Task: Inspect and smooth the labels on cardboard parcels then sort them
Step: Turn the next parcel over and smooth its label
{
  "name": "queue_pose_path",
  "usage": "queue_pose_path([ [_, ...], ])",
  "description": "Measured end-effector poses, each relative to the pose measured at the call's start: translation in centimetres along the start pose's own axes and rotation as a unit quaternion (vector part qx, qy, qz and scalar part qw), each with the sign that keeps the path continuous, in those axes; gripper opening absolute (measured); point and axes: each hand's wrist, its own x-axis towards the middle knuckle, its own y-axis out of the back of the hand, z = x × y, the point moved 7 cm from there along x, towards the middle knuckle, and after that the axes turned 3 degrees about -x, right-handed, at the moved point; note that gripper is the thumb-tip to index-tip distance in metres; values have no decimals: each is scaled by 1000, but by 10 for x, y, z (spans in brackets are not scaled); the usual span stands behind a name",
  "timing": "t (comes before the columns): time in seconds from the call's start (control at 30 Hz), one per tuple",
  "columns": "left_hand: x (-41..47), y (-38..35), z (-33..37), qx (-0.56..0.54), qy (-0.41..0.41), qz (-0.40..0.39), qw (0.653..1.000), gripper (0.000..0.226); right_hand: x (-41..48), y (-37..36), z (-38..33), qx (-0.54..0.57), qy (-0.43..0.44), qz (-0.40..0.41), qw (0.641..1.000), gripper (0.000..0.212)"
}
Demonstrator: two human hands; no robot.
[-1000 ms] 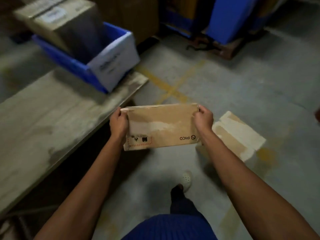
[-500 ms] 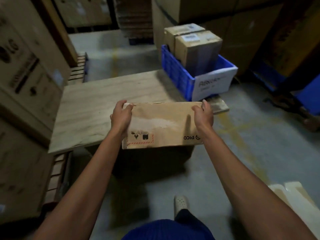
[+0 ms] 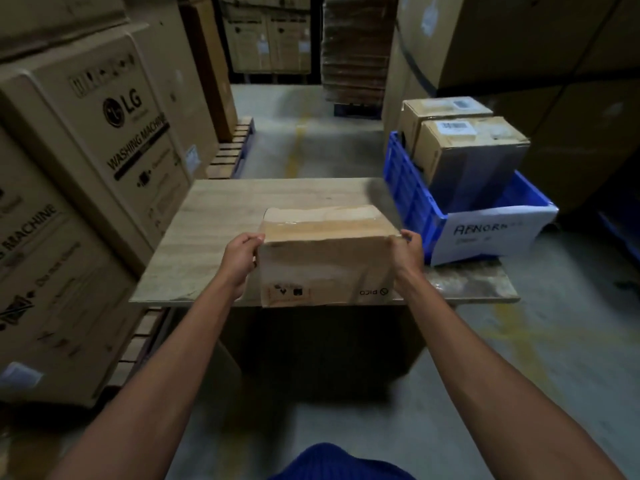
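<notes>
A: Where is the parcel [image 3: 325, 268] now?
B: At the near edge of the wooden table [image 3: 221, 233], no longer above bare floor.
A: And its pose?
B: Tipped so its taped top face shows; earlier only the front did.

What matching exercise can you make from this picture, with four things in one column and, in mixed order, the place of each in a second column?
Things
1. parcel
2. blue crate
3. washing machine carton
4. paper sign

Places
a. stacked to the left of the table
b. on the right end of the table
c. held between the left hand and the right hand
d. on the near wall of the crate

Pairs: 1-c, 2-b, 3-a, 4-d
</notes>
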Motion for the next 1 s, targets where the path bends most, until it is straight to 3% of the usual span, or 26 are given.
queue_pose_path([
  [0.1,11,-3,-29,2,37,1,999,18,12,-12,18,-16,-30,-31,999,36],
  [0.3,25,-3,-47,8,58,15,998,32,31,-33,36,-42,-47,-74,995,38],
  [0.57,65,-1,-55,6,68,14,998,48,49,-68,48,-65,-64,-96,991,36],
  [0.67,87,4,-54,14,50,16,999,43,58,-84,48,-79,-63,-100,990,35],
  [0.77,114,11,-53,128,-22,1,992,36,70,-103,44,-105,-58,-96,988,38],
  [0.87,136,20,-59,290,-100,-43,951,41,85,-119,38,-130,-47,-79,987,39],
  [1.0,170,30,-66,414,-152,-50,896,49,100,-144,22,-204,-7,-69,976,41],
])
